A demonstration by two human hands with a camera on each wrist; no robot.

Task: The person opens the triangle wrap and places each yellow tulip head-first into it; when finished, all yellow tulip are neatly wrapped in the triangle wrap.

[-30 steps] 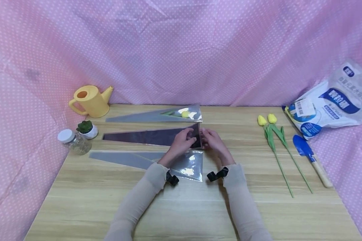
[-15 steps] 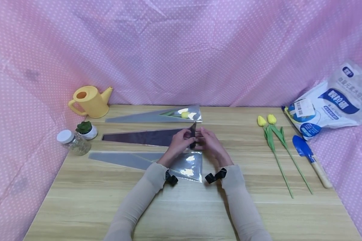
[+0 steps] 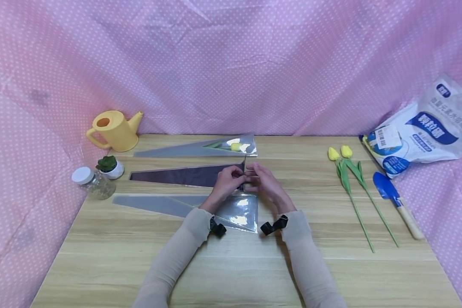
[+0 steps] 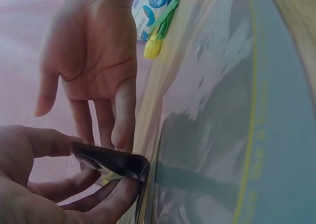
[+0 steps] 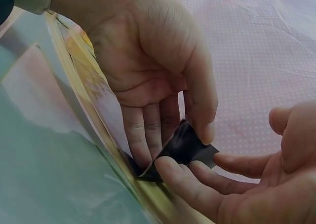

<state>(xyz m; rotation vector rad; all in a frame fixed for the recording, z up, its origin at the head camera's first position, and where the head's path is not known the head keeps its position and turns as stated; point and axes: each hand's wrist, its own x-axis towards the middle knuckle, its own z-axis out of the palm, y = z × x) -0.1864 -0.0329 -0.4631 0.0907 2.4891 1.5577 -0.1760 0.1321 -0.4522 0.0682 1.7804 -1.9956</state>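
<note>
A long tapered dark flower sleeve (image 3: 177, 175) lies across the table, its wide right end raised between both hands. My left hand (image 3: 227, 184) pinches the dark film at that end; in the left wrist view the film (image 4: 111, 160) bends up between thumb and fingers. My right hand (image 3: 267, 184) faces it, fairly straight fingers touching the film's edge. In the right wrist view, the right hand's fingers (image 5: 148, 135) reach down beside the dark film. Behind lies a clear sleeve (image 3: 169, 149) with a yellow tulip (image 3: 235, 146) inside. Another clear sleeve (image 3: 150, 203) lies in front, under the left wrist.
Two yellow tulips (image 3: 345, 171) lie to the right, beside a blue trowel (image 3: 386, 188) and a white printed bag (image 3: 427, 132). At left stand a yellow watering can (image 3: 117, 130) and a small potted succulent (image 3: 111, 166). A white-lidded jar (image 3: 100, 186) leans there. Pink dotted cloth (image 3: 231, 85) hangs behind.
The dark sleeve's wide end, flatter a second ago, has been lifted and folded upward. My right hand has shifted slightly left, closer to the left hand.
</note>
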